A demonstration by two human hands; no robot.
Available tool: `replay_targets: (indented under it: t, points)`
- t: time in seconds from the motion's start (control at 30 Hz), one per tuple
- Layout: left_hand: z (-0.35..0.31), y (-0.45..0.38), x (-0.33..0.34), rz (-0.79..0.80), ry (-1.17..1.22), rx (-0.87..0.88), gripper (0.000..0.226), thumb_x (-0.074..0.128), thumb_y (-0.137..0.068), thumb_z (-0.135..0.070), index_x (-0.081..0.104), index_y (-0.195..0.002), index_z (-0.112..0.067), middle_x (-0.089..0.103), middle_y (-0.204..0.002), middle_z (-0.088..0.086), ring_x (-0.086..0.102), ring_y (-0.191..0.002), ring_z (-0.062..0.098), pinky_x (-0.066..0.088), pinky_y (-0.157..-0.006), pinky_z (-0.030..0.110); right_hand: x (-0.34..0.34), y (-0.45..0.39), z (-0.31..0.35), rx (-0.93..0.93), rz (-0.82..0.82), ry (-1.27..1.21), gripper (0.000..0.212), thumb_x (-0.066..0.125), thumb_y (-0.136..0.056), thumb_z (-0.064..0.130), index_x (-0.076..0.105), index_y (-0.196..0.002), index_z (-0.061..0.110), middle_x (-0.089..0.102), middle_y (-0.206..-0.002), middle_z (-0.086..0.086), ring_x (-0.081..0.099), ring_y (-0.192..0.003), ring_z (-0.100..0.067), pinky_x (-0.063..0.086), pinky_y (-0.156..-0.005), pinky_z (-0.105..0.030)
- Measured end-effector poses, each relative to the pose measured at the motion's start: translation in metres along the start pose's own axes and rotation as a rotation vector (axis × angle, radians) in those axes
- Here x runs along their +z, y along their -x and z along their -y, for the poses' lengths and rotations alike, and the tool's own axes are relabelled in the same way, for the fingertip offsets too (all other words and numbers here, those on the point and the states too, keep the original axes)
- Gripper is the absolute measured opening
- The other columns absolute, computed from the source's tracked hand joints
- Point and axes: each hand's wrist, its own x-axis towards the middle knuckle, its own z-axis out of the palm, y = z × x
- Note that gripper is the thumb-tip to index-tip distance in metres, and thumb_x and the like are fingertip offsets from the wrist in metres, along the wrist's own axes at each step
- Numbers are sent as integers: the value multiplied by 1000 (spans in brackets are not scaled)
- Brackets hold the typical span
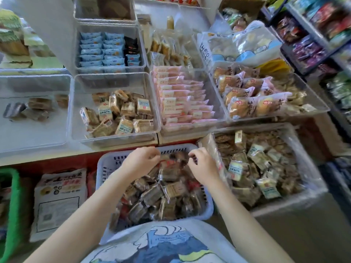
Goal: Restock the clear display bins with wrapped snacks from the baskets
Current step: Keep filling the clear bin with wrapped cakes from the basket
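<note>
White basket [106,168] snacks [167,188] lie under both hands' curled fingers [153,155].

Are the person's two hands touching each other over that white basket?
Apart. The head view shows dark wrapped snacks plainly between the left hand and right hand, above the white basket.

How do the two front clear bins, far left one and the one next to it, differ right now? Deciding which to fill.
The far-left bin holds only a few dark-wrapped snacks, with most of its floor bare; the neighbouring bin holds a loose heap of tan snacks with pale labels across its right half. The far-left bin is cut off by the frame edge; the neighbouring bin shows whole. Both are clear, open-topped and far from full.
</note>
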Motion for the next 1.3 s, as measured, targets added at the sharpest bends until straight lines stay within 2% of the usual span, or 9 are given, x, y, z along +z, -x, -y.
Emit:
replay_targets:
  t: [0.13, 0.33, 0.47, 0.6, 0.73, 0.87, 1.0, 1.13, 1.3]
  points:
    - [-45, -9, 38, 41, -49, 26, 24, 51, -101, -35, 64, -117, -25, 65, -110, -7, 58, -87, 9, 44, -67, 24, -31, 13, -70, 216, -129, 157, 35, 60, -91, 19, 59, -126, 17, 49, -127, -8, 48, -114, -28, 44, -87, -36]
    - [-116, -18, 98, 148, -91, -49, 23, 51, -99, -37, 66, -116, -29, 68, -112, -6, 65, -95, 14, 56, -84, 38, -57, 14, -159, 469, -176, 107, 56, 68, -87, 30, 47, -136, 12, 50, -128, -18, 49, -117, -36, 45, -94, -42]
    - [-146, -24, 128, 141, -83, -92, 22, 52, -99, -34, 67, -115, -29, 68, -114, -7, 62, -97, 11, 50, -79, 28, -66, 7, -195, 389, -10, 13, 28, 69, -86, 38, 60, -105, 19, 56, -109, -6, 49, -113, -30, 43, -94, -40]
    - [-162, -25, 145, 147, -95, -113, 23, 52, -100, -32, 68, -116, -27, 67, -114, -6, 59, -93, 9, 46, -76, 24, -82, -1, -199, 331, 151, -23, 18, 67, -86, 32, 54, -88, 20, 55, -89, 5, 53, -94, -24, 42, -71, -35]
    - [-171, -24, 148, 144, -110, -119, 24, 52, -100, -31, 68, -118, -25, 68, -114, -6, 61, -98, 11, 51, -83, 27, -87, -3, -187, 294, 263, -121, 20, 67, -88, 24, 54, -102, 17, 59, -104, -2, 53, -90, -22, 37, -64, -32]
    - [-165, -24, 142, 128, -100, -96, 24, 55, -98, -33, 66, -118, -27, 68, -114, -8, 62, -96, 9, 53, -84, 30, -93, 3, -163, 260, 143, -208, 43, 68, -90, 28, 56, -129, 15, 57, -126, -6, 55, -111, -23, 40, -82, -27]
    - [-146, -22, 121, -6, 7, -31, 51, 64, -93, -37, 46, -140, -27, 53, -128, -9, 56, -104, 9, 50, -86, 28, -110, 7, -110, 131, 3, -320, 37, 65, -93, 23, 60, -130, 18, 52, -124, -2, 49, -99, -11, 36, -76, -14]
    - [-108, -11, 79, -165, 169, 15, 62, 70, -88, -42, 43, -143, -29, 48, -129, -14, 52, -111, 6, 43, -88, 24, -104, 3, -34, -50, 101, -478, 31, 67, -92, 19, 62, -123, 23, 62, -120, 7, 57, -110, -9, 43, -92, -24]
    - [-21, 14, 17, -291, 327, -69, 20, 76, -83, -38, 63, -92, -26, 64, -77, -9, 55, -68, 9, 39, -57, 19, -42, -10, 60, -186, 134, -502, 27, 65, -95, 19, 62, -120, 27, 63, -118, 16, 56, -111, 4, 42, -87, -9]
